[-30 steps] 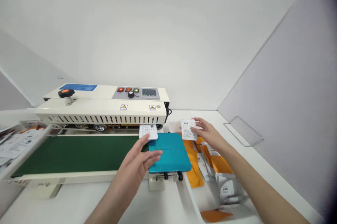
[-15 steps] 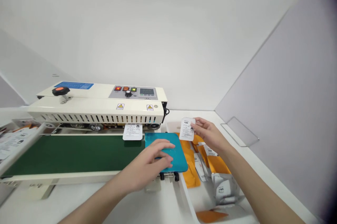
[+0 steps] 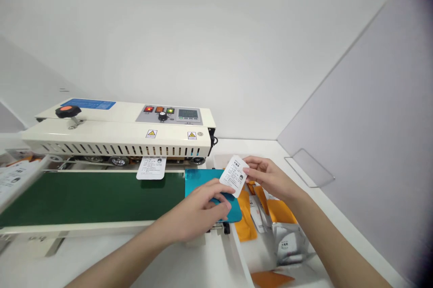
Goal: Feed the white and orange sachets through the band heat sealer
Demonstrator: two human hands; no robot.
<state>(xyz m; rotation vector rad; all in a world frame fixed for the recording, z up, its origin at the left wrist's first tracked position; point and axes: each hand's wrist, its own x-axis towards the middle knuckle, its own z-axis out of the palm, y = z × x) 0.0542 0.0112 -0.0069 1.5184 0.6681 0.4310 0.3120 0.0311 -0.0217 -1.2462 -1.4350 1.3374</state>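
Note:
A small white printed packet (image 3: 233, 175) is pinched at its right edge by my right hand (image 3: 265, 175), tilted above the blue plate (image 3: 196, 180). My left hand (image 3: 206, 209) is over that plate with its fingers apart; one fingertip overlaps the packet's lower corner, and I cannot tell if it grips it. A second white packet (image 3: 151, 171) hangs out from under the cream sealing machine (image 3: 118, 137), its top edge hidden inside, above the dark green conveyor belt (image 3: 111, 198).
To the right of the machine is a white bin (image 3: 241, 256) holding orange packets (image 3: 246, 220) and silver-white packets (image 3: 287, 245). A bent wire stand (image 3: 309, 168) is near the right wall. More packets (image 3: 15, 180) are piled at the far left.
My right hand has brought its packet left and down, tilting it, to my left hand's fingertips. My left hand has shifted slightly right. The packet in the machine has travelled left.

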